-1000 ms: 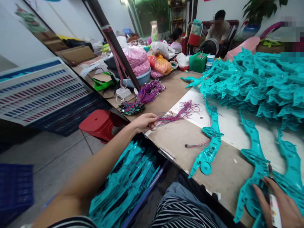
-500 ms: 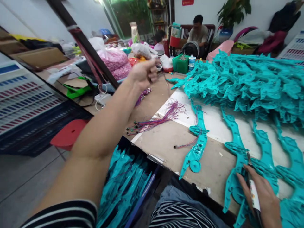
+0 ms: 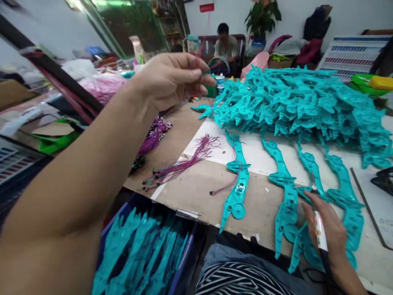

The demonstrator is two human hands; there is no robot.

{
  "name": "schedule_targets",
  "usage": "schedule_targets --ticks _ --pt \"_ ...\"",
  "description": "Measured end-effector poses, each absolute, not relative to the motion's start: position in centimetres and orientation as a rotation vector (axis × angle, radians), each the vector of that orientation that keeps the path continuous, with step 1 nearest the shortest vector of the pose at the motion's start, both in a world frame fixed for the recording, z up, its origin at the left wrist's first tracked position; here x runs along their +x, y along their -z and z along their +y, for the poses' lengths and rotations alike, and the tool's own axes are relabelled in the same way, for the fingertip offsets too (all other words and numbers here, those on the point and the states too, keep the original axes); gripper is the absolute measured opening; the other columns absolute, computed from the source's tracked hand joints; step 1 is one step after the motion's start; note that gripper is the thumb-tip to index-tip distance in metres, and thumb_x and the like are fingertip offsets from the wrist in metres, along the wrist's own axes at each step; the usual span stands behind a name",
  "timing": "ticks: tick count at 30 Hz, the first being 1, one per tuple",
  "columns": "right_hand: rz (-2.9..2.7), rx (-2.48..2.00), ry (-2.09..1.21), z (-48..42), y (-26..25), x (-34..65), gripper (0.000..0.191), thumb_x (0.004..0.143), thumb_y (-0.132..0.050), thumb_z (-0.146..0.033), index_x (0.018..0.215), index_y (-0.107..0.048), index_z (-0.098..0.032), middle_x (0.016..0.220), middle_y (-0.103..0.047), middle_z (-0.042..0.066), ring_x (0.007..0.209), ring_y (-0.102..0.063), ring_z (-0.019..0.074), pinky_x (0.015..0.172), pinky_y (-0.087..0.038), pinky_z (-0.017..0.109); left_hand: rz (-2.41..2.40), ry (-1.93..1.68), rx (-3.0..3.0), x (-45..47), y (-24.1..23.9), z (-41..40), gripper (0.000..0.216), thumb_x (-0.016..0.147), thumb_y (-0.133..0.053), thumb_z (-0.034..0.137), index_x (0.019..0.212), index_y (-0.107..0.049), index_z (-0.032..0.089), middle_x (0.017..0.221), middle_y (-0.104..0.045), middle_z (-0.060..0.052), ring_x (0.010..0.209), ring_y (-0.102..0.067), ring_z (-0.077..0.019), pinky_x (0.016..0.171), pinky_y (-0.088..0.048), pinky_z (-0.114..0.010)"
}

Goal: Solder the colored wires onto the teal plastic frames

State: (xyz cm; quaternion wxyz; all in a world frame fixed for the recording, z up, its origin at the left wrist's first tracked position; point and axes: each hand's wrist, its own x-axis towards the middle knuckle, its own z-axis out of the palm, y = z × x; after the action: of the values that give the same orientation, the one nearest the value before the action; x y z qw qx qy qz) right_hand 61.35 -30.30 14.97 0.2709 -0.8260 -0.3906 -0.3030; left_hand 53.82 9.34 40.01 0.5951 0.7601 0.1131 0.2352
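Note:
My left hand is raised above the table with its fingertips pinched on a thin wire piece that is too blurred to make out well. A loose bundle of red and purple wires lies on the table below it. My right hand holds a white pen-like tool and rests on a row of teal plastic parts. One teal part with wires fitted lies apart, to the left of that row.
A big heap of teal parts fills the far right of the table. A blue crate of teal parts stands by my knee. Another wire bundle lies farther left. A seated person is at the back.
My left hand let the wire bundle lie on the table and rose up toward my face, pinching a wire piece. The view swung right. My right hand stayed on the teal parts.

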Motion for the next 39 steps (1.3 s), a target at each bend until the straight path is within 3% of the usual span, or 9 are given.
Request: schedule_targets --ticks 4,9,13,15,18,27,30,34,39 --pt "-0.972 -2.008 0.832 -28.4 -20.0 62.1 0.034 0.094 -0.063 -0.022 0.127 -0.059 -0.025 0.119 -0.071 0.005 0.106 -0.069 0.0219 0.094 -0.055 0.034 0.187 -0.300 1.704 54.0 -39.4 3.3 0.022 0.084 -0.046 -0.006 0.078 -0.059 0.011 0.071 -0.065 -0.004 0.053 -0.056 -0.0070 0.055 -0.043 -0.019" --pt "-0.995 -1.571 0.492 -23.5 -25.3 63.2 0.063 0.075 -0.083 -0.046 0.123 -0.048 -0.027 0.140 -0.058 0.010 0.131 -0.055 0.0276 0.111 -0.048 0.046 0.118 -0.133 1.466 54.3 -37.2 -2.9 0.009 0.076 -0.062 0.002 0.076 -0.062 0.012 0.065 -0.054 -0.001 0.055 -0.056 -0.0093 0.051 -0.039 -0.019" --pt "-0.845 -1.392 -0.136 -22.5 -25.5 62.6 0.055 0.076 -0.080 -0.048 0.113 -0.045 -0.026 0.114 -0.069 0.006 0.079 -0.071 0.0162 0.069 -0.062 0.032 0.046 -0.032 1.328 54.0 -34.1 -4.9 0.023 0.072 -0.075 0.016 0.093 -0.065 0.015 0.062 -0.052 0.003 0.054 -0.050 -0.0080 0.051 -0.038 -0.019" --pt "-0.742 -1.380 -0.405 -24.1 -25.1 62.0 0.045 0.081 -0.076 -0.045 0.109 -0.046 -0.025 0.088 -0.070 0.000 0.051 -0.058 0.0087 0.046 -0.050 0.022 0.047 -0.024 1.269 53.5 -32.2 -5.0 0.039 0.069 -0.081 0.021 0.105 -0.066 0.019 0.060 -0.049 0.006 0.052 -0.045 -0.0065 0.049 -0.033 -0.018" --pt "-0.693 -1.449 -0.547 -28.1 -25.0 62.4 0.041 0.080 -0.077 -0.040 0.106 -0.051 -0.023 0.074 -0.065 -0.003 0.048 -0.053 0.0074 0.040 -0.040 0.019 0.057 0.009 1.226 52.5 -29.1 -5.0 0.034 0.069 -0.086 0.035 0.093 -0.070 0.017 0.055 -0.044 0.006 0.049 -0.036 -0.0050 0.047 -0.026 -0.019" --pt "-1.186 -1.939 -0.014 -26.3 -23.7 71.9 0.020 0.086 -0.063 -0.027 0.105 -0.062 -0.020 0.101 -0.069 0.004 0.087 -0.064 0.0169 0.078 -0.049 0.031 0.390 0.168 1.165 52.6 -19.8 -11.1 0.043 0.057 -0.089 0.049 0.070 -0.071 0.013 0.071 -0.069 -0.005 0.061 -0.058 -0.0106 0.059 -0.044 -0.023" --pt "-1.379 -1.947 0.012 -23.3 -21.1 73.2 0.019 0.083 -0.061 -0.020 0.102 -0.063 -0.020 0.103 -0.070 0.004 0.097 -0.063 0.0197 0.090 -0.048 0.036 0.543 0.099 1.158 54.0 -17.2 -12.7 0.045 0.051 -0.089 0.049 0.069 -0.071 0.013 0.060 -0.062 0.000 0.051 -0.047 -0.0067 0.049 -0.032 -0.020" --pt "-1.187 -1.921 0.068 -24.9 -19.5 70.8 0.020 0.093 -0.057 -0.030 0.110 -0.065 -0.022 0.109 -0.070 0.005 0.106 -0.063 0.0206 0.093 -0.049 0.037 0.684 -0.007 1.213 55.3 -15.1 -13.1 0.042 0.050 -0.087 0.047 0.074 -0.074 0.014 0.050 -0.050 0.005 0.047 -0.035 -0.0058 0.047 -0.020 -0.020" --pt "-0.883 -1.863 0.288 -31.6 -19.1 64.4 0.027 0.099 -0.052 -0.036 0.116 -0.068 -0.024 0.106 -0.072 0.006 0.098 -0.066 0.0204 0.086 -0.053 0.037 0.624 -0.107 1.439 56.8 -13.8 -13.4 0.027 0.061 -0.078 0.040 0.074 -0.078 0.016 0.060 -0.063 0.000 0.056 -0.047 -0.0110 0.052 -0.031 -0.023"
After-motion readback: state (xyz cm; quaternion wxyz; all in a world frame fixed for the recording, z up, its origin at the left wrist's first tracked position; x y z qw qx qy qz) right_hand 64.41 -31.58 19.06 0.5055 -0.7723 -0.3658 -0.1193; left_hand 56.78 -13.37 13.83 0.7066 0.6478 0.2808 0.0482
